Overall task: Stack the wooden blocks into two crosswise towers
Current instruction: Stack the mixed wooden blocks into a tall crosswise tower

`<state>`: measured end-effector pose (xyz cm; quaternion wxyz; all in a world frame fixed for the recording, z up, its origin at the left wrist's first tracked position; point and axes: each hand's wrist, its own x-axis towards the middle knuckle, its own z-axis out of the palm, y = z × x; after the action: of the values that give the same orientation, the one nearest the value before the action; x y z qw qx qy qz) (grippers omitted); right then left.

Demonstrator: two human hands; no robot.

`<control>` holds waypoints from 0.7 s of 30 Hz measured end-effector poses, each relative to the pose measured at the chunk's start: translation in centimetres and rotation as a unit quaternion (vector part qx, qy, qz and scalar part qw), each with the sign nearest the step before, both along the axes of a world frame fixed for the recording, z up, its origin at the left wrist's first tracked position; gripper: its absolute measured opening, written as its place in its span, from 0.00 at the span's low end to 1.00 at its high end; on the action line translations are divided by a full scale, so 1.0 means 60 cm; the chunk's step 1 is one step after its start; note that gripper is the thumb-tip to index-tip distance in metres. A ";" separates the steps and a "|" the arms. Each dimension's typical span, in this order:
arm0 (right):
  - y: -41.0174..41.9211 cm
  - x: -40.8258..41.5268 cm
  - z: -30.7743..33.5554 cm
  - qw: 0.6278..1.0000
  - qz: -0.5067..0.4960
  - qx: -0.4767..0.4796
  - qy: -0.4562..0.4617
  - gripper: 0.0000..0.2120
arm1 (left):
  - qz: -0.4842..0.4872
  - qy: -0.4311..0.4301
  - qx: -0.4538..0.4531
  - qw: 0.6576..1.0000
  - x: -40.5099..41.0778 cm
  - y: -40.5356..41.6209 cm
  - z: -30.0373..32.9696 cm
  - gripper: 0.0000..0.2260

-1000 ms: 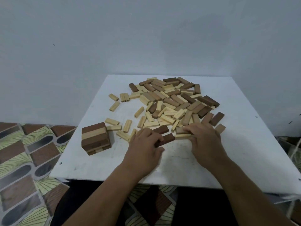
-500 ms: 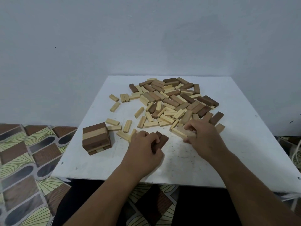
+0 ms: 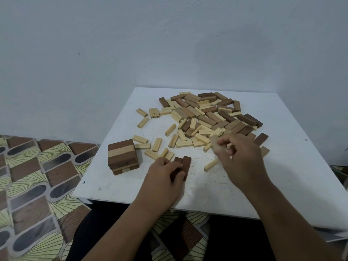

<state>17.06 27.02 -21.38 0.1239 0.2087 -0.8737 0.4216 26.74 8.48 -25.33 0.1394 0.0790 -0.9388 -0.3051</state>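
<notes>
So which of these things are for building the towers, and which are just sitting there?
For the towers:
- the started tower
- two dark blocks gripped in the left hand
- a blurred pale block in the right hand
- the loose pile of blocks
- the lone pale block

Just there:
- the white table
- the patterned floor
- the wall

A white square table (image 3: 282,185) fills the middle of the view, its top speckled with small dark marks and scuffs near the front, with small holes close to its corners. Behind it rises a plain pale blue-grey wall (image 3: 131,44), with one tiny dark speck on the left. Down at the left, and under the table's front edge, spreads a patterned floor (image 3: 33,185): brown rectangles, dark ovals and cream fan shapes. Dark clothing (image 3: 113,232) shows below the table.
</notes>
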 end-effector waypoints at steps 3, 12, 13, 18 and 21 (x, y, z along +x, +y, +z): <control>-0.022 0.041 -0.007 0.998 0.032 -0.004 -0.055 0.05 | -0.012 -0.001 0.002 1.000 0.002 -0.006 0.001 0.13; -0.043 0.047 -0.068 0.996 0.017 0.051 -0.067 0.03 | -0.056 -0.050 0.038 0.996 0.000 -0.024 0.007 0.25; -0.045 0.044 -0.068 0.997 0.017 0.060 -0.056 0.03 | -0.062 -0.059 0.040 0.996 -0.001 -0.025 0.008 0.27; -0.060 0.037 -0.070 0.994 0.063 0.090 -0.029 0.02 | -0.100 -0.053 0.031 0.993 -0.013 -0.032 0.010 0.27; -0.057 0.030 -0.067 0.988 0.105 0.087 -0.069 0.10 | -0.109 -0.060 0.030 0.992 -0.021 -0.036 0.016 0.30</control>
<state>18.87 23.60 -25.42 -0.0002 0.2800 -0.8868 0.3677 25.47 6.30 -24.38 0.0463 -0.0017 -0.9388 -0.3414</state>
